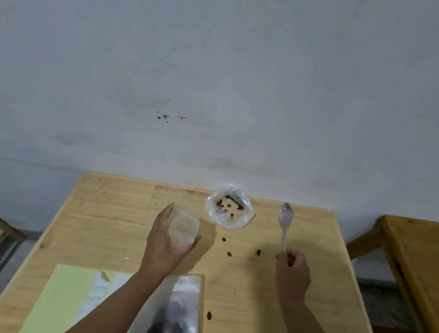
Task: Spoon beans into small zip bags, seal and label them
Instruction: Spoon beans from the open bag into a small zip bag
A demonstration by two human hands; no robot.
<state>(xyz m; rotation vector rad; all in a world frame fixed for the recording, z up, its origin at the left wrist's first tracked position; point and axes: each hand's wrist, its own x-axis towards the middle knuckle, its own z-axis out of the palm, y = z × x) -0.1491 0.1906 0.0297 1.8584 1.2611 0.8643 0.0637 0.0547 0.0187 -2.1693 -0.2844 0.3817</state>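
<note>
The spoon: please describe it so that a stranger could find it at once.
On the wooden table, look near the far right corner. The right hand holds the white plastic spoon by its handle end, bowl pointing toward the wall. It is the only long thin thing there, right of the bean bag.

Plain room (wooden tables, stained wall)

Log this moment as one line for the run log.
left hand: holds empty zip bag | right hand: holds spoon | beans: loose on table
</note>
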